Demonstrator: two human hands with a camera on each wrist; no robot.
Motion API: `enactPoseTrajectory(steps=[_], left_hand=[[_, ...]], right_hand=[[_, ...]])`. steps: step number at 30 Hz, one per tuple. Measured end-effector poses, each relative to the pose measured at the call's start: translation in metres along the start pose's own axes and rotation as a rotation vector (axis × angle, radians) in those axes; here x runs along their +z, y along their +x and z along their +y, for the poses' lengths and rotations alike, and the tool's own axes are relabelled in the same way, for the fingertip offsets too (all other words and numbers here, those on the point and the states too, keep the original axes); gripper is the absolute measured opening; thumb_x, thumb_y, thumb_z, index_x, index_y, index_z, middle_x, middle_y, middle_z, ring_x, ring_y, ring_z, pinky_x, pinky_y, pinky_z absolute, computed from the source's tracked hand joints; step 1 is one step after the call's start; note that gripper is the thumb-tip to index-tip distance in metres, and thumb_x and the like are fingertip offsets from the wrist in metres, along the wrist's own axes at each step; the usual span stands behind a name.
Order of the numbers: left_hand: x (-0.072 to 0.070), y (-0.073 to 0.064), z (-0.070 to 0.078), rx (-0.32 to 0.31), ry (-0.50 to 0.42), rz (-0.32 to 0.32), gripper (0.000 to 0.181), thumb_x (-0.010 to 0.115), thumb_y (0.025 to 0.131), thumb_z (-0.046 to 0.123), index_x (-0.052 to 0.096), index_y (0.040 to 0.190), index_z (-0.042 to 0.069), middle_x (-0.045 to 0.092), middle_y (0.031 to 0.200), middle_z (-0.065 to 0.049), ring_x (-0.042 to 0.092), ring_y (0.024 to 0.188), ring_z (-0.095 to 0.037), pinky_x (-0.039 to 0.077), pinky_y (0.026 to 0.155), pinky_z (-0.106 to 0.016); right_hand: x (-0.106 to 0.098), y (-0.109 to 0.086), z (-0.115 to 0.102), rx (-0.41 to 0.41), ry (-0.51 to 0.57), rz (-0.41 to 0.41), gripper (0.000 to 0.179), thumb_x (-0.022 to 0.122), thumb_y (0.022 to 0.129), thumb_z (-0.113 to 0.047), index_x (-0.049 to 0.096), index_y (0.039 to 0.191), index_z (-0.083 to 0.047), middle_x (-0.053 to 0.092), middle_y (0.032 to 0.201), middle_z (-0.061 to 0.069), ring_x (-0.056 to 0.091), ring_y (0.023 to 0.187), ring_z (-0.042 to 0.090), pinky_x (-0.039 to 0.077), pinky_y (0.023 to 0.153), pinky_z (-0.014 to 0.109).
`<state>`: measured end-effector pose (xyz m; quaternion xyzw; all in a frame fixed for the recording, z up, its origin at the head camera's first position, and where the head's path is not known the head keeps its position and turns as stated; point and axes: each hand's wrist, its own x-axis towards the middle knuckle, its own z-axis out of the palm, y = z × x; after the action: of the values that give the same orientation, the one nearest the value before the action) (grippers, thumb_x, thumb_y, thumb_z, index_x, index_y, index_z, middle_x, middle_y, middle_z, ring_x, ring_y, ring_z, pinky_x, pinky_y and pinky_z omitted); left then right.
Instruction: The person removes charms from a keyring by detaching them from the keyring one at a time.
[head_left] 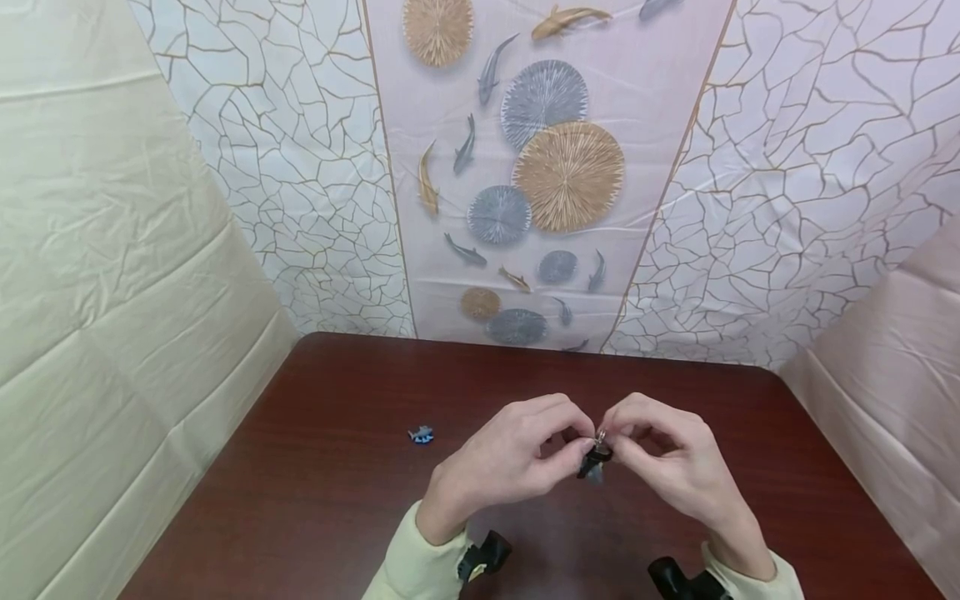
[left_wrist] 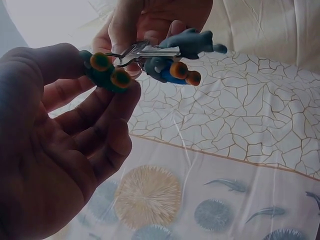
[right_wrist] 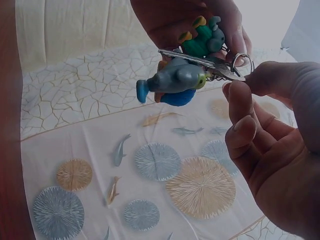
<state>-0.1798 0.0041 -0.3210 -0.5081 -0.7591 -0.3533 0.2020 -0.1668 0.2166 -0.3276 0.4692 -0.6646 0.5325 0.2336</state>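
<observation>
My left hand (head_left: 513,450) and right hand (head_left: 675,458) meet above the table over a keychain. In the left wrist view, the left thumb and fingers pinch a small green figurine (left_wrist: 112,75) with orange feet. The right thumb and forefinger pinch the metal key ring (right_wrist: 242,61) near the head of a silver key (right_wrist: 186,56). Beside the key hang a grey dolphin-like figurine (right_wrist: 175,79) and a blue-bodied one (left_wrist: 175,74) with orange feet. The head view shows these charms only as a small dark cluster, partly covered by fingers.
A small blue-grey figurine (head_left: 422,434) lies on the dark brown table (head_left: 337,500), left of the hands. Behind the table hangs a patterned cloth (head_left: 562,175), with plain pale cloth (head_left: 112,292) at the left side. Dark wrist cameras (head_left: 491,552) sit at both cuffs.
</observation>
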Motion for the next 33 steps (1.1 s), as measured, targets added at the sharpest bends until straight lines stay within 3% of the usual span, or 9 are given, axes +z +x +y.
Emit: enactPoseTrajectory(steps=[14,22,29,33], left_hand=[[0.0021,0.0000,-0.0016,-0.016,-0.006,0.031,0.007,0.061,0.092,0.008,0.062,0.096,0.014,0.059,0.088,0.009,0.052,0.074,0.005,0.041,0.068,-0.002],[0.0045,0.0004,-0.0060,-0.054,-0.076,0.040,0.007,0.063,0.091,0.006,0.062,0.095,0.011,0.061,0.087,0.004,0.055,0.074,0.003,0.044,0.068,-0.005],[0.0056,0.0014,-0.0095,-0.057,-0.061,0.043,0.003,0.064,0.092,0.010,0.064,0.095,0.011,0.061,0.086,0.005,0.054,0.075,0.003,0.044,0.068,-0.005],[0.0059,0.0011,-0.0096,-0.052,-0.053,0.052,0.006,0.065,0.091,0.008,0.065,0.095,0.012,0.061,0.086,0.005,0.053,0.076,0.002,0.044,0.068,-0.006]], right_hand=[[0.0013,0.0008,-0.0022,-0.017,-0.044,-0.031,0.036,0.062,0.068,0.030,0.066,0.091,0.001,0.061,0.085,0.006,0.054,0.075,0.008,0.043,0.052,0.019],[0.0010,-0.0049,0.0014,0.104,-0.247,0.017,0.039,0.067,0.069,0.025,0.065,0.091,-0.008,0.061,0.080,-0.001,0.054,0.067,0.003,0.043,0.052,0.018],[-0.0015,-0.0076,0.0001,0.285,-0.282,-0.092,0.030,0.069,0.083,0.009,0.067,0.094,-0.019,0.062,0.079,-0.007,0.057,0.068,0.000,0.047,0.054,0.017],[-0.0018,-0.0069,-0.0002,0.313,-0.287,-0.114,0.028,0.068,0.085,0.007,0.067,0.094,-0.020,0.063,0.079,-0.007,0.057,0.068,0.000,0.048,0.055,0.017]])
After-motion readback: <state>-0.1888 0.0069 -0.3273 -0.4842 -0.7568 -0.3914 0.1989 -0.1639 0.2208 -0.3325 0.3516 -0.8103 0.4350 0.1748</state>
